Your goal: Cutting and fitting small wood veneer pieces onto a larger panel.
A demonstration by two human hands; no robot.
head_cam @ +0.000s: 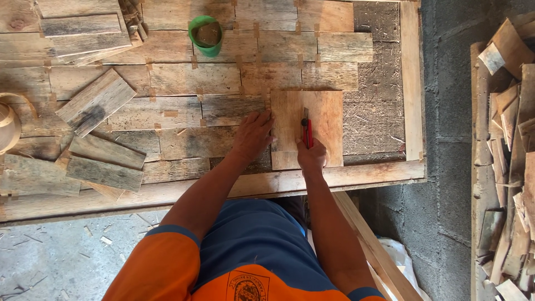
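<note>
The right hand (311, 158) is curled closed around 1 red utility knife (307, 131), the blade end pointing away from the person and resting on 1 pale plywood square (323, 120). The left hand (253, 135) lies flat, fingers spread and pressed down, its fingertips reaching the near-left edge of that square. The square sits directly beneath the right hand and just right of the left hand, on top of a framed panel (411, 83) filled with weathered planks.

Handling judgement: the plywood square looks thin, light and stiff, with a smooth face. It would probably slide on the rough planks unless held flat, and its corners could chip. The best hold appears to be a flat palm near an edge, clear of the blade line. The knife is small and light; its handle is the only safe grip point.

Count of items around the hands:
- 1 green cup (205, 34), well beyond the left hand, upright on the panel.
- 3 loose grey boards (96, 102) to the left of the left hand are clearly separable; more lie under them, number uncertain.
- 1 stack of short boards (83, 28) at the far left; individual count cannot be told.
- 1 heap of wood offcuts (510, 150), well apart to the right of the right hand, too many to count.
</note>
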